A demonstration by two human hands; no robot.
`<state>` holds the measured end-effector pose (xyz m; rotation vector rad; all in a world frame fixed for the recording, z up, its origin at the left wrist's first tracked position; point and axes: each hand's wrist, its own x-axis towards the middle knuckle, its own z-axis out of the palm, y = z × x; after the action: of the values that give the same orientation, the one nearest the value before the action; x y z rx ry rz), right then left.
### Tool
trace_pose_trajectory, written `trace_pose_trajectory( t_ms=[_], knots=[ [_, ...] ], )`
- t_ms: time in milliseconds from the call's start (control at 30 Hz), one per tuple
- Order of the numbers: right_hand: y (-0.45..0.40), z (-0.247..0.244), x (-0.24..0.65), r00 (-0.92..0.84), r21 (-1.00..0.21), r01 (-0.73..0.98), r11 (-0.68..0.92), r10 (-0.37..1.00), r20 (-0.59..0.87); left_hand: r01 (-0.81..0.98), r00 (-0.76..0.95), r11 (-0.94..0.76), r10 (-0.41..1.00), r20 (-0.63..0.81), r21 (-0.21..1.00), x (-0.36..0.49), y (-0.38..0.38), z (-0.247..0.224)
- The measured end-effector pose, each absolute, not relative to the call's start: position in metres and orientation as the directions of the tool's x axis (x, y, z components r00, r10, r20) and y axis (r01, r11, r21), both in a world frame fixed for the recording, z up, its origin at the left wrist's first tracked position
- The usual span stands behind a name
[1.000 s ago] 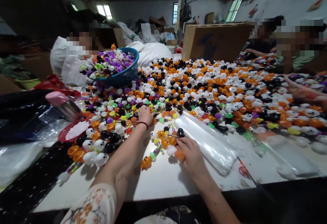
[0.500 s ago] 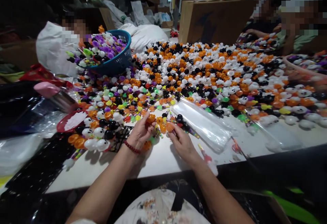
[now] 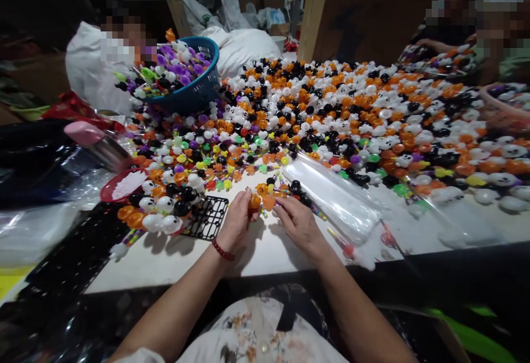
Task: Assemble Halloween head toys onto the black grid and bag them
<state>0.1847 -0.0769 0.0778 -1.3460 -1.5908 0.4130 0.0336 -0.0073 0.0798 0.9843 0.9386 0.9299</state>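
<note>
My left hand, with a red bead bracelet at the wrist, is closed around an orange pumpkin figure. The fingers of my right hand pinch a smaller orange pumpkin topper, close to the first; whether they touch I cannot tell. Whatever stick is attached is mostly covered by my fingers. Left of my hands, a black plastic grid lies on the white table, with a cluster of ghost, pumpkin and black figures at its left. Clear plastic bags lie right of my right hand.
A large heap of figures spreads across the table. A blue basket of toppers stands back left. Nearer are a pink-capped bottle and a red dish. A cardboard box rises behind; other people sit at both sides.
Both hands have shifted slightly to the right in view, and the scene has shifted with the camera. The left hand has turned and closed more around the pumpkin figure; more of the black grid shows.
</note>
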Motion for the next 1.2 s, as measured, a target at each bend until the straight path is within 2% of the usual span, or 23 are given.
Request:
trace_pose_trajectory(
  t_ms=[267,467,600,733,833,900,967,1067,1200],
  knots=[
    [-0.092,0.087,0.189,0.022,-0.700,0.625,0.345,0.889,0.458,-0.054,0.311,0.198,0.935,-0.172,0.979,0.035,-0.021,0.082],
    [-0.097,0.089,0.176,-0.015,-0.745,0.568,0.349,0.910,0.414,0.082,0.213,0.053,0.975,-0.070,0.995,0.030,-0.035,0.080],
    [-0.103,0.086,0.160,0.016,-0.751,0.581,0.314,0.918,0.397,0.295,0.098,-0.068,0.994,0.041,0.953,0.027,-0.048,0.080],
    [-0.107,0.078,0.146,0.019,-0.750,0.593,0.292,0.927,0.376,0.381,0.068,-0.050,0.997,0.026,0.923,0.021,-0.057,0.072],
    [-0.105,0.070,0.143,-0.003,-0.787,0.552,0.275,0.944,0.329,0.278,0.084,0.016,0.996,-0.041,0.960,0.014,-0.056,0.062],
    [-0.102,0.067,0.145,-0.032,-0.835,0.482,0.266,0.958,0.286,0.112,0.149,0.170,0.971,-0.185,0.979,0.008,-0.054,0.060],
    [-0.099,0.066,0.149,-0.040,-0.861,0.434,0.265,0.961,0.275,-0.051,0.273,0.329,0.913,-0.304,0.943,0.002,-0.051,0.061],
    [-0.099,0.070,0.153,-0.004,-0.860,0.442,0.254,0.960,0.281,-0.183,0.382,0.373,0.880,-0.284,0.910,-0.008,-0.050,0.068],
    [-0.105,0.078,0.151,-0.035,-0.830,0.507,0.232,0.968,0.249,-0.201,0.354,0.310,0.907,-0.226,0.929,-0.021,-0.053,0.072]
  ],
)
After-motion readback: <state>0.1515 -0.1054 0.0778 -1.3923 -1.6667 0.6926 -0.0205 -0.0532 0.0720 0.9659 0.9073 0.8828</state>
